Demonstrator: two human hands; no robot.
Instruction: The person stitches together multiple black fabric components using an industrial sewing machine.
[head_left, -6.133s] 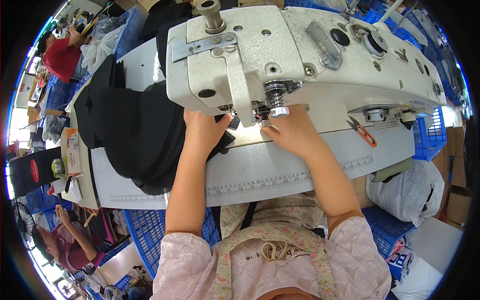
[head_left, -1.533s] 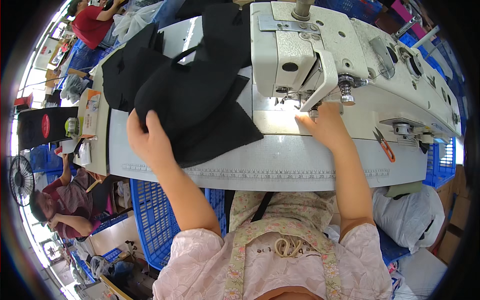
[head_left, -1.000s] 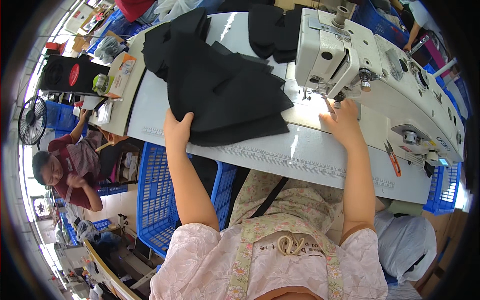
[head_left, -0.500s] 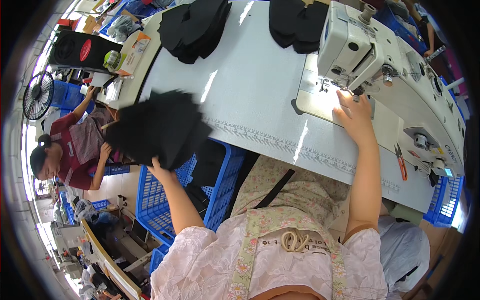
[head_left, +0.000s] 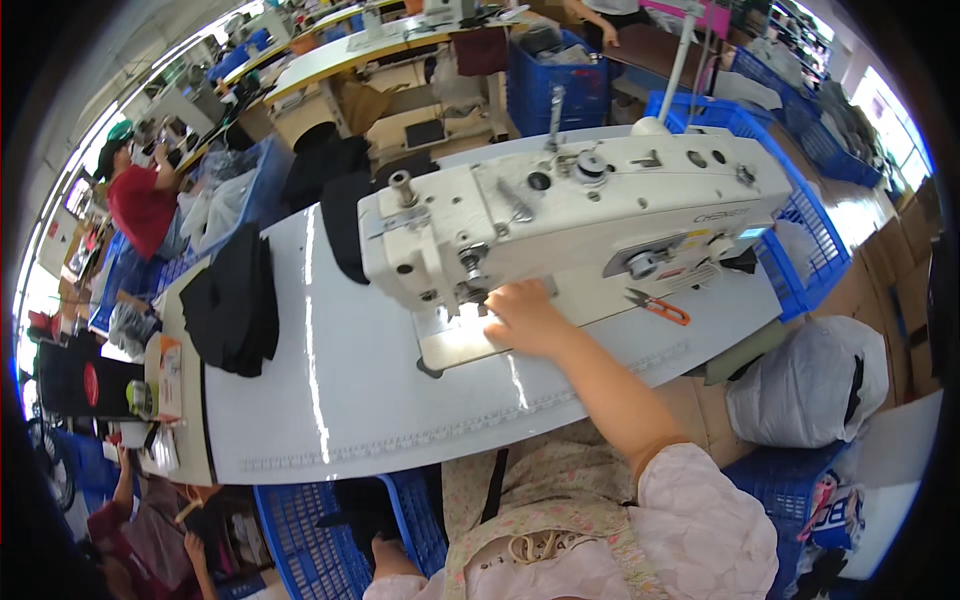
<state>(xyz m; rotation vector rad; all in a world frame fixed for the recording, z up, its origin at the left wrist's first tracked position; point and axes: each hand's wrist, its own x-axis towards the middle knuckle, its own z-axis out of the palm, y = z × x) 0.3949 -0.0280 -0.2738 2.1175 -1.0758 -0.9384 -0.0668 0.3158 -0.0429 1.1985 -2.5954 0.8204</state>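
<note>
Black fabric (head_left: 362,512) is held in the near blue basket (head_left: 292,535), beside the left forearm (head_left: 393,563).
The left hand is hidden, so its grip cannot be told, but it seems the nearer one; the fabric's long axis is obscured. Bent fingers of the right hand (head_left: 522,318) are placed farther right, at the sewing machine (head_left: 590,232), any pinch unreadable.

1. A wide fisheye camera on the person's head, the left of a pair, looks down and forward over the wearer's own front.
2. Nearest the lens, the pale top (head_left: 705,520) and floral apron (head_left: 555,465) cross the lower edge.
3. The white sewing machine (head_left: 600,215) and its bench (head_left: 370,400) sit close, around mid-picture.
4. Beyond, a farther bench (head_left: 340,62) shows small near the curved upper rim.
</note>
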